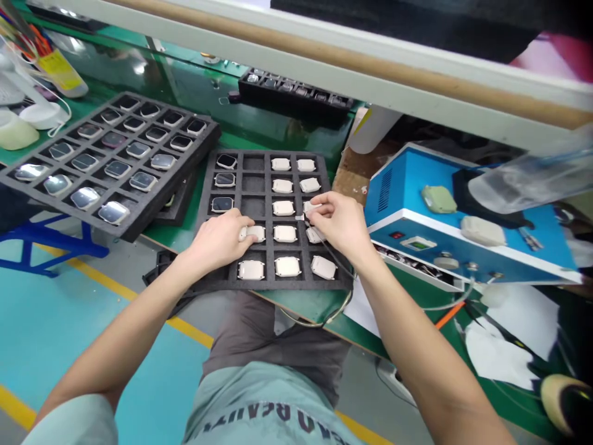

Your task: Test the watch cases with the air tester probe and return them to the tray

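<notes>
A teal shirt (259,389) fronts the green counter (319,301) over turquoise floor (41,309), an overhead shelf (417,93) spanning it, a blue machine (393,201) right of the front-edge black tray (296,285) where the left hand (220,238) pinches a pale watch case (258,233) and the right hand (341,221) bunches, on what I cannot tell.

Green tabletop (308,301) that bore a gridded black foam tray (278,285), a blue instrument box (403,230), a white paper sheet (364,311)
</notes>
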### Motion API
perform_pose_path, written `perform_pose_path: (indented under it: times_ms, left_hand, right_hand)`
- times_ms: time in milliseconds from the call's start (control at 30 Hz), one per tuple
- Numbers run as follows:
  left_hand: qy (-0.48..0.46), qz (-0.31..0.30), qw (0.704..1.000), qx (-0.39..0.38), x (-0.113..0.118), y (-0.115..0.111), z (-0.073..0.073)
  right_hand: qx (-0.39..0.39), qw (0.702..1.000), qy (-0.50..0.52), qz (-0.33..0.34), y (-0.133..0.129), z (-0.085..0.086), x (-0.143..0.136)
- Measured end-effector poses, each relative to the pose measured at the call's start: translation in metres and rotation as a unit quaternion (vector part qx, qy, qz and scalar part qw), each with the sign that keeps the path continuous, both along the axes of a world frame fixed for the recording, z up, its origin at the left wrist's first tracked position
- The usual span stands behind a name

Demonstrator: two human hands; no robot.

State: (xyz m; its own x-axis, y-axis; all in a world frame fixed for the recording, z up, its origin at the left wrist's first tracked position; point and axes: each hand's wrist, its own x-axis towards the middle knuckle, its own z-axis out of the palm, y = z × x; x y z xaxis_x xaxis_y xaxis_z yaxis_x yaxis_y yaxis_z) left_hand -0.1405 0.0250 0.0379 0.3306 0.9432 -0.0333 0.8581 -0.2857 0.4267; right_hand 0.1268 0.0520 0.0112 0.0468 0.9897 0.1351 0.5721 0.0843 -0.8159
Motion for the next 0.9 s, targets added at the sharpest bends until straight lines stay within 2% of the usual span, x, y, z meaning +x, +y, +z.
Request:
perform_pose_path:
  times_ms: [67,133,233,300,367,433,467,600,900]
  left_hand:
    - [0.035,-0.012,0.999,-0.005,0.002,0.000,0.002]
    - [0.025,-0.004,1.000,-0.008,0.001,-0.001,0.003]
    - [-0.087,0.058,0.994,-0.003,0.001,-0.006,0.001]
    - [-0.230,0.112,0.967,-0.016,0.005,-0.011,-0.002]
    - [-0.367,0.153,0.916,-0.057,0.013,-0.018,-0.004]
    - [-0.441,0.167,0.876,-0.103,0.023,-0.023,-0.005]
    - [-0.455,0.163,0.868,-0.116,0.027,-0.024,-0.005]
    - [-0.455,0.131,0.872,-0.123,0.037,-0.026,-0.005]
    - [-0.419,0.124,0.896,-0.083,0.036,-0.027,-0.007]
  right_hand:
    - [0.047,0.998,0.033,-0.021,-0.010,0.002,0.001]
    - [0.086,0.992,0.082,-0.038,-0.024,0.003,-0.001]
    - [0.081,0.984,0.156,-0.028,-0.048,0.004,-0.015]
    - [0.048,0.979,0.196,-0.001,-0.061,0.003,-0.029]
    - [0.015,0.971,0.238,0.030,-0.068,0.001,-0.041]
    - [-0.008,0.959,0.277,0.055,-0.070,-0.001,-0.049]
    - [-0.011,0.955,0.291,0.058,-0.069,-0.001,-0.050]
    - [-0.015,0.949,0.311,0.053,-0.063,-0.005,-0.047]
    - [-0.041,0.939,0.335,0.062,-0.061,-0.012,-0.044]
